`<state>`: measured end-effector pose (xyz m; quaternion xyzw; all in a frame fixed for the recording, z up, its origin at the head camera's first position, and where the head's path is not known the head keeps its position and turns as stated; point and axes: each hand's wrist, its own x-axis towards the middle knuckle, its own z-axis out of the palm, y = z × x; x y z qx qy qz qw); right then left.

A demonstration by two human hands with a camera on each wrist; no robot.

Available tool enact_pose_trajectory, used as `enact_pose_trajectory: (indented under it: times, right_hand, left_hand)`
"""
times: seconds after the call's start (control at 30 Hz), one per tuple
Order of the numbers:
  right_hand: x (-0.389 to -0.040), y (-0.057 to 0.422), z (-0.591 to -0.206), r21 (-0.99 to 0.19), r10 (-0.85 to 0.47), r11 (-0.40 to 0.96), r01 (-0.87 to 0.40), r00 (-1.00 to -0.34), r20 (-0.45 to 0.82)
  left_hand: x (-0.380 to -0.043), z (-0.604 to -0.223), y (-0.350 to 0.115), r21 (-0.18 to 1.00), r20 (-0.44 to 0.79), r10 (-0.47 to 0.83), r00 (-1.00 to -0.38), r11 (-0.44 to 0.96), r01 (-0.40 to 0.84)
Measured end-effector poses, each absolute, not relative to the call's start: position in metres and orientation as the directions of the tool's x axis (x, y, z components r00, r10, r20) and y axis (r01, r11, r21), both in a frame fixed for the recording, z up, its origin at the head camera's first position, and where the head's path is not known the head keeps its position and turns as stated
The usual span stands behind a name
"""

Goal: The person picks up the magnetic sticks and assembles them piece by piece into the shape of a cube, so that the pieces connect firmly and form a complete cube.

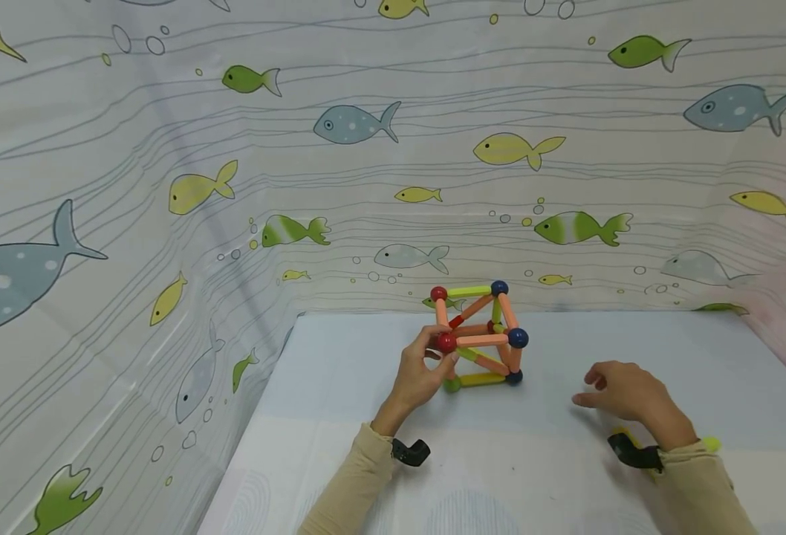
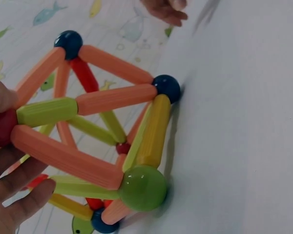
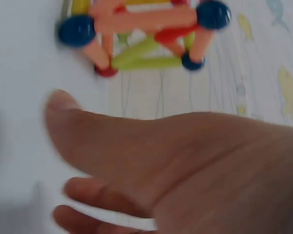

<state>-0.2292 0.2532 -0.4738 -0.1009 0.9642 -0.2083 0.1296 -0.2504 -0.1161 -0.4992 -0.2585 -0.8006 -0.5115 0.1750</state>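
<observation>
A cube-like frame of magnetic sticks and balls stands on the table, with orange sticks point(image 1: 482, 341), yellow-green sticks and red, blue and green balls. My left hand point(image 1: 420, 375) is at its near left corner, thumb and fingers round the upper red ball point(image 1: 446, 342). In the left wrist view that red ball point(image 2: 2, 127) lies between thumb and fingers, and the green ball point(image 2: 143, 188) sits low at the table. To the right, apart from the frame, my right hand point(image 1: 627, 390) hovers with loosely bent fingers and nothing in them. Its thumb point(image 3: 97, 126) points out in the right wrist view.
The white table point(image 1: 366, 461) runs back to a hanging cloth point(image 1: 353, 193) printed with fish, which also rises along the left side. Something yellow-green point(image 1: 710, 443) shows from behind the right wrist, mostly hidden. Each wrist wears a black camera mount point(image 1: 411, 452).
</observation>
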Motion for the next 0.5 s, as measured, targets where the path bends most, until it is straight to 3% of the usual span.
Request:
enact_pose_trajectory:
  times: [0.23,0.5]
  right_hand:
    - [-0.227,0.291,-0.484,-0.496,-0.293,0.865,-0.073,-0.876,-0.383]
    - [-0.228,0.293,-0.491,-0.536,-0.278,0.844,-0.015,-0.867,-0.413]
  left_hand:
    - [-0.249,-0.499,-0.118,0.744,0.532,0.222,-0.817,0.338,0.577]
    - [-0.248,-0.497,-0.118,0.745,0.529,0.223,-0.819,0.341,0.574]
